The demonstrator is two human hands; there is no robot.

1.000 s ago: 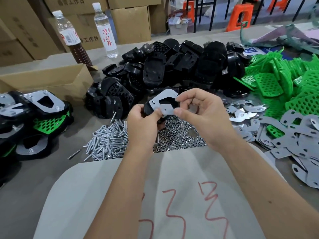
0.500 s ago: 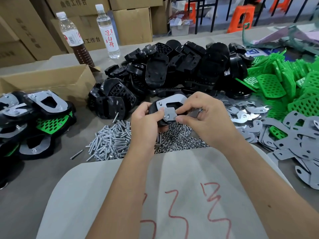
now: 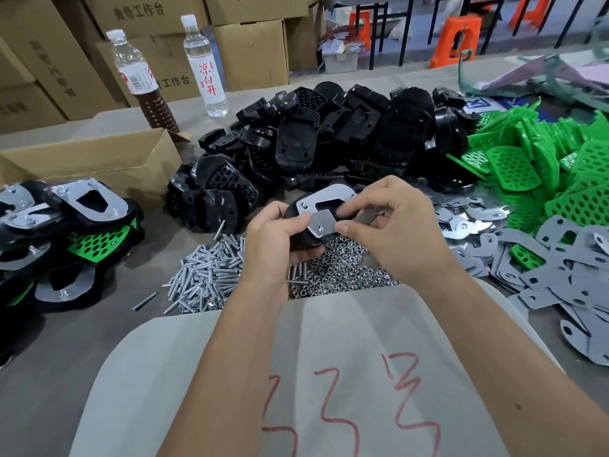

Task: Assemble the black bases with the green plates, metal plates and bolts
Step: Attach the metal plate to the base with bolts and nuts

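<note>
While the left hand (image 3: pixel 280 239) grips the black oval plastic base (image 3: pixel 301 225) above the desk's near edge, right-hand fingers (image 3: pixel 346 227) pinch a small grey metal plate (image 3: pixel 321 222) flat on the larger cut-out metal plate (image 3: pixel 324 196); hole alignment appears to be the next requirement.

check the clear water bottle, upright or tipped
Upright: the clear bottle stands on the table, white cap on top.

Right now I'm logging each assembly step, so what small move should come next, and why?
Probably seat the small metal plate, pinched by the right hand, flat on the large metal plate, holes aligned. The left hand grips the black base beneath, and no bolt shows through it yet.
</note>
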